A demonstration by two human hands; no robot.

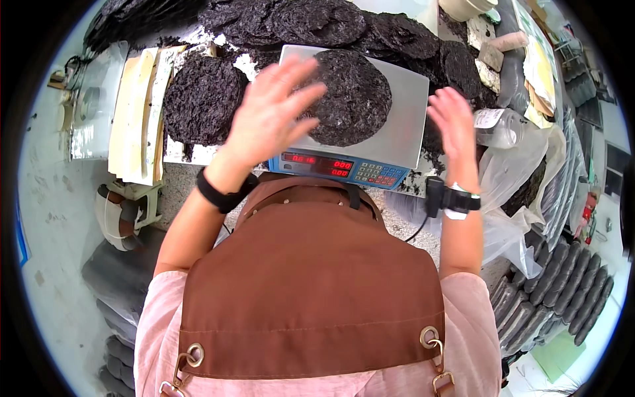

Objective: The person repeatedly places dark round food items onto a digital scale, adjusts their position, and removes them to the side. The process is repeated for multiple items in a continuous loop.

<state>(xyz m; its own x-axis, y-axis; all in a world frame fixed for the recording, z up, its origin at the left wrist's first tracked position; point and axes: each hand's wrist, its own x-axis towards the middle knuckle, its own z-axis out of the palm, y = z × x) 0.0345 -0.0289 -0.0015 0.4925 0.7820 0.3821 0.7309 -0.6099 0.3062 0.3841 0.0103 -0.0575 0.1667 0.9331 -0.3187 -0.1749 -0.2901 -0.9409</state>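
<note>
A round cake of dried dark seaweed [349, 99] lies on the metal pan of a blue digital scale [402, 119], whose red display is lit. My left hand [275, 106], blurred, is spread over the pan's left side and hides part of the cake's left edge. Left of that hand another thick dark disc [204, 100] sits on the table. Just past the scale's right edge, my right hand [452, 119] is raised with nothing in it. Both wrists wear black bands.
Overlapping dark discs [317, 22] line the table's far side. Stacked yellowish boards [131, 114] lie at the left. A clear plastic jar [498, 128] and plastic bags [516, 173] are at the right. Packed dark bundles [560, 278] are piled at the lower right.
</note>
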